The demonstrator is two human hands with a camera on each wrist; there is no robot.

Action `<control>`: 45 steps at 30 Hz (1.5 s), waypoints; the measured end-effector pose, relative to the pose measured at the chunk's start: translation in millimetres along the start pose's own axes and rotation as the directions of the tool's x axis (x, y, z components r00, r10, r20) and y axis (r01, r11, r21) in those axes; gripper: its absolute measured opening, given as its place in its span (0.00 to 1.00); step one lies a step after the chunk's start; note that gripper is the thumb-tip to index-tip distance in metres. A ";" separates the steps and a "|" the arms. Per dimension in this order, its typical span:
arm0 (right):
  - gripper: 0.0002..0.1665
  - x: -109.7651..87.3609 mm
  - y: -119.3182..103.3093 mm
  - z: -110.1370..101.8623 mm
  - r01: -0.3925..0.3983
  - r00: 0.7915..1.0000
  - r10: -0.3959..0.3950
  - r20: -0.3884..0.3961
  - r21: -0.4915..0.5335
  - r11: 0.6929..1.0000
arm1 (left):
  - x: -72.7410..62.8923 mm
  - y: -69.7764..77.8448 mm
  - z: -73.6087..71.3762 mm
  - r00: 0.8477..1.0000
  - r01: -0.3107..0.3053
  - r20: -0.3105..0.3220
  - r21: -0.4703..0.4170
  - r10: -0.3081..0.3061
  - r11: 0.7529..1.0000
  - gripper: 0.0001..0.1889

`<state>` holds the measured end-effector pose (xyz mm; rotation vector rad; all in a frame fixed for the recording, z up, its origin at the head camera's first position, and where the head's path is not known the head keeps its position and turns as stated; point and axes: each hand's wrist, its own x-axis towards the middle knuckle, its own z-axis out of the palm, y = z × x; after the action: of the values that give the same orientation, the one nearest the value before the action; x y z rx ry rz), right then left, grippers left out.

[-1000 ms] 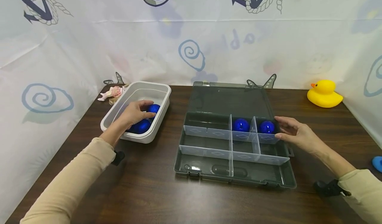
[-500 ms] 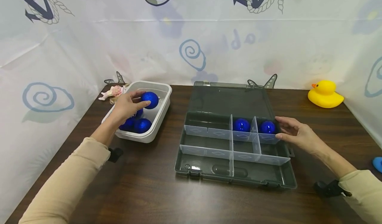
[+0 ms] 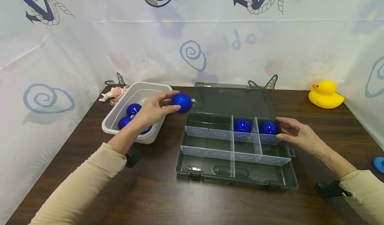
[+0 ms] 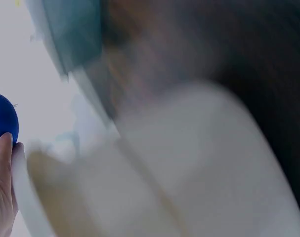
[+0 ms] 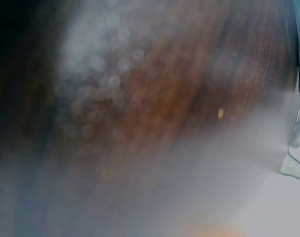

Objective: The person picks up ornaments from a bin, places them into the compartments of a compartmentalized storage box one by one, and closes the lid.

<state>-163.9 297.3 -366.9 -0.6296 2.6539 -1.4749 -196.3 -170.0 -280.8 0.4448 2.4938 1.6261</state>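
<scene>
Blue and glittery, the bauble (image 3: 181, 103) I pinch ball-wide in my left grip (image 3: 153, 109) hangs between white tub (image 3: 148, 93) and compartmented organiser (image 3: 207, 141), probably light, stiff and crushable, best held gently by its sides, while my right grip (image 3: 301, 136) rests loosely spread at the organiser's edge.

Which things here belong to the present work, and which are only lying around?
In use, it seems:
glittery blue ball, held by the left hand
white tub, with more blue balls
divided grey box, two shiny balls inside, right hand at its edge

Probably just lying about:
yellow duck
pinkish figure
blue object, partly cut off
</scene>
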 end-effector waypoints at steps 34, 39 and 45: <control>0.35 1.8 -1.5 2.2 0.003 1.000 -0.003 0.002 0.009 1.000 | 25.6 -31.8 81.6 0.996 -0.074 0.073 0.228 0.059 0.971 0.23; 0.35 1.3 -1.9 1.2 0.002 1.000 -0.002 -0.001 0.012 1.000 | 26.7 -30.1 83.0 0.995 -0.071 0.081 0.248 0.053 0.966 0.23; 0.34 -0.1 -1.0 1.5 -0.001 1.000 0.001 -0.004 0.015 1.000 | 22.9 -26.8 79.6 0.996 -0.071 0.060 0.244 0.058 0.967 0.22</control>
<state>-163.1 295.7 -366.9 -0.6243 2.6431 -1.4967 -201.3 -103.5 -336.7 0.5953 2.6773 1.3098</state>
